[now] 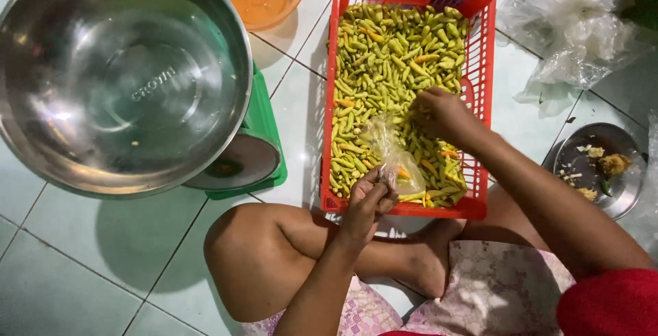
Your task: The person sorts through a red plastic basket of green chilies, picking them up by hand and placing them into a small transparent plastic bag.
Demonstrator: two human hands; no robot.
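A small clear plastic bag [392, 161] stood open and crumpled over the near part of a red slotted plastic crate [482, 68], pinched at its lower edge by the left hand [369, 199]. A few chillies showed through its film. The crate lay on the tiled floor, filled with small yellow-green chillies [384, 55], some orange. The right hand [442, 111] rested fingers-down in the chillies, just beyond the bag.

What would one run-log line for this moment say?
left hand: holds plastic bag | right hand: in chillies | red crate: on floor
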